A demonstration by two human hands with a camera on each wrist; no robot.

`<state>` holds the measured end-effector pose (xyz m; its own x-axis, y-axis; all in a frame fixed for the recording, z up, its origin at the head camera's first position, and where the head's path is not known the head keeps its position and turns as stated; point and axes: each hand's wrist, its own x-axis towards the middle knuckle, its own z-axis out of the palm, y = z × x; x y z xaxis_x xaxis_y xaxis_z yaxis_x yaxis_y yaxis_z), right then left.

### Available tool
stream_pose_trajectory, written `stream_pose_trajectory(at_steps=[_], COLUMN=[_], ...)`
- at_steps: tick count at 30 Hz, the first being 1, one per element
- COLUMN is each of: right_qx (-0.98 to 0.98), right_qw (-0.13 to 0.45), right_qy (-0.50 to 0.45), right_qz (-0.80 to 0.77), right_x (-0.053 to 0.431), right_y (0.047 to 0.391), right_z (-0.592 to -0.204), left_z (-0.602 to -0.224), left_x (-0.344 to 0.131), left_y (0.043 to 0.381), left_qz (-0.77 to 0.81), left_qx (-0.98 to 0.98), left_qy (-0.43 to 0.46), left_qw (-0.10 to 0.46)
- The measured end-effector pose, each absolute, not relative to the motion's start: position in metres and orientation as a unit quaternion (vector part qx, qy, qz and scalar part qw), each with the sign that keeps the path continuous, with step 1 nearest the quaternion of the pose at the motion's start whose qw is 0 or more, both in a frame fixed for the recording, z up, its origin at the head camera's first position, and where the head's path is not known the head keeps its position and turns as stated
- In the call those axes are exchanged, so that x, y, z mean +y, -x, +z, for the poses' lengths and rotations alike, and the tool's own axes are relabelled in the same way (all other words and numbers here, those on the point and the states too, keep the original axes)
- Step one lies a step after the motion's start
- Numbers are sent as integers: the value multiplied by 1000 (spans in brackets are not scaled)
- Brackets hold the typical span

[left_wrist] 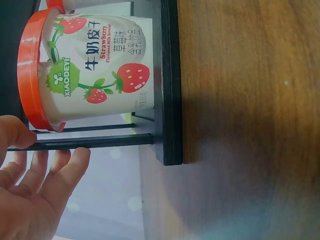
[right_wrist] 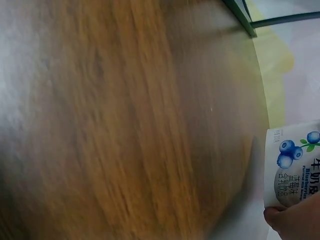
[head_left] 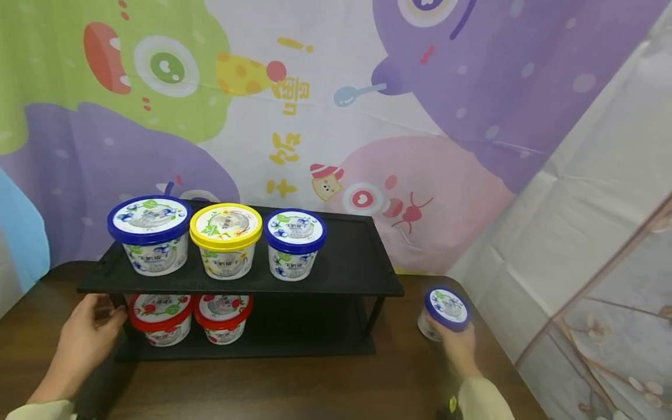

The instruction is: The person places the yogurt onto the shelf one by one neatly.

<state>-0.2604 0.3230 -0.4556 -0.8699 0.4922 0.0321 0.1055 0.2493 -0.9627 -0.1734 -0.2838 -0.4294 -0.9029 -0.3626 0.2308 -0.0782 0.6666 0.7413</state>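
My right hand [head_left: 459, 345] grips a blue-lidded blueberry milk cup [head_left: 447, 308] by its side, to the right of the black two-tier rack [head_left: 349, 251]. In the right wrist view the thumb lies along the cup's printed wall [right_wrist: 287, 175]. At the rack's left end, my left hand [head_left: 85, 333] has thumb and fingers on either side of the thin upright post [left_wrist: 112, 141]. Beside that post, a red-lidded strawberry milk cup [left_wrist: 107, 65] stands on the lower tier, with a second red-lidded cup [head_left: 223, 319] to its right.
Along the upper tier stand a blue-lidded cup [head_left: 152, 236], a yellow-lidded cup [head_left: 226, 240] and another blue-lidded cup [head_left: 294, 245]. The rack rests on a brown wooden table [head_left: 273, 388]. Behind it hangs a cartoon-printed cloth [head_left: 315, 128]; a pale curtain [head_left: 598, 233] borders the right side.
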Motion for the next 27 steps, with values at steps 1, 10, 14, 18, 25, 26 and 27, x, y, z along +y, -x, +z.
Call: stream_pose_trajectory(at_steps=[1,10,14,18,25,26,27], right_qx=[-774,-781,-781,-785,-794,-797,-799], right_qw=[163,151,150,144,132,130,128], right_qy=[195,191,190,187,187,186,186], right_qz=[580,575,575,572,563,560,557], right_x=[322,313,310,308,305,304,303], right_y=[260,255,254,252,247,247,246], right_z=[-455,-453,-451,-450,-447,-447,-446], left_z=[-430,-432,-431,-430,-430,-430,-430], left_x=[-284,-285,-285,-285,-284,-284,-284], left_y=[174,173,174,174,174,174,174], left_qz=[-389,-389,-390,-391,-392,-392,-392], left_qx=[-895,-895,-895,-894,-894,-894,-894], left_qy=[-124,-124,-127,-128,-128,-129,-129], left_qw=[182,180,177,175,176,175,174])
